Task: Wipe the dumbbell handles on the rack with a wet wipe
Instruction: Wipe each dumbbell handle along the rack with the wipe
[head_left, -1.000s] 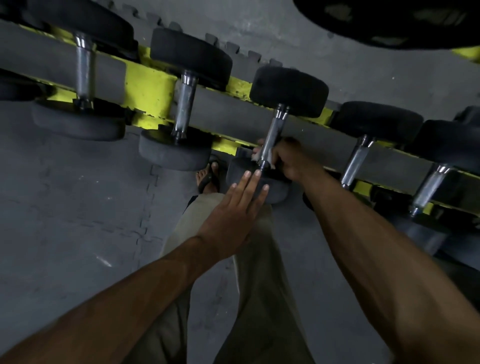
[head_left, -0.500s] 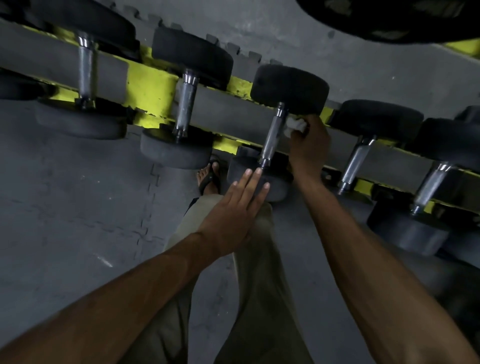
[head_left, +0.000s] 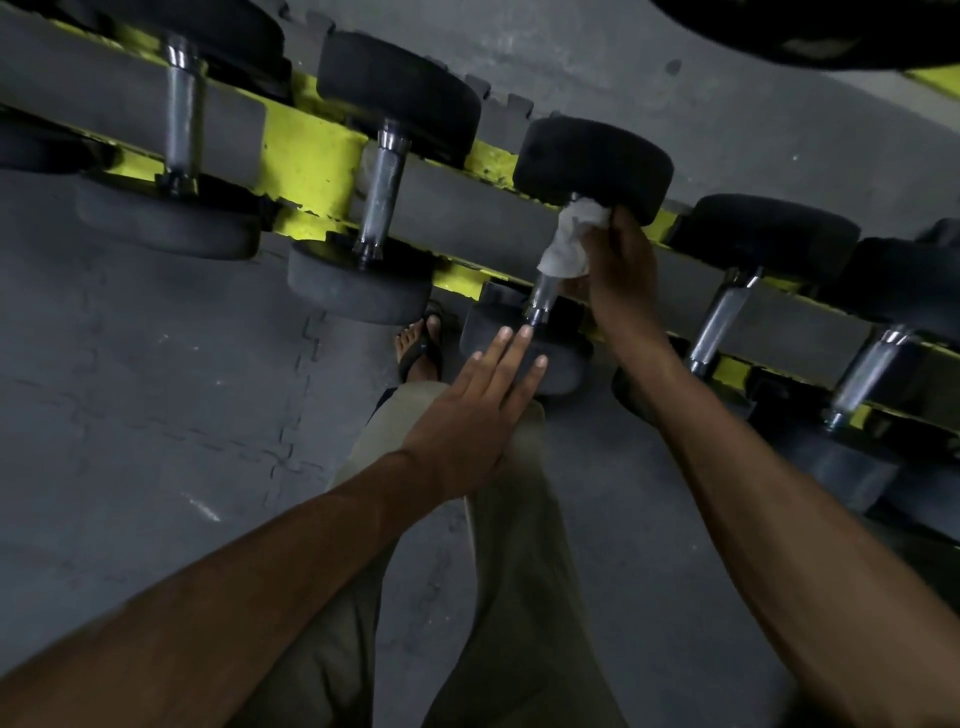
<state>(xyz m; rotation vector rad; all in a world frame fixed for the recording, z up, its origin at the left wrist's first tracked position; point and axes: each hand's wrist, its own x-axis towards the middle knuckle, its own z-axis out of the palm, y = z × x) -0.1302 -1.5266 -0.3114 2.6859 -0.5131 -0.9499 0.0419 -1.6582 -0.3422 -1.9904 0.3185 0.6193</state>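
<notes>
We see a white crumpled wet wipe (head_left: 570, 239) wrapped around the upper part of a chrome dumbbell handle (head_left: 545, 296), just under its black far head. The dumbbell lies across a yellow rack (head_left: 306, 156), in a row with other black-headed dumbbells, chrome handles bare.

White wipe (head_left: 569, 239) on a silver knurled handle (head_left: 543, 299); black dumbbell ends (head_left: 592, 166); yellow and grey rack (head_left: 306, 156); grey puzzle-edged floor mats (head_left: 156, 389); khaki trousers (head_left: 509, 545); black sandal (head_left: 421, 353)
</notes>
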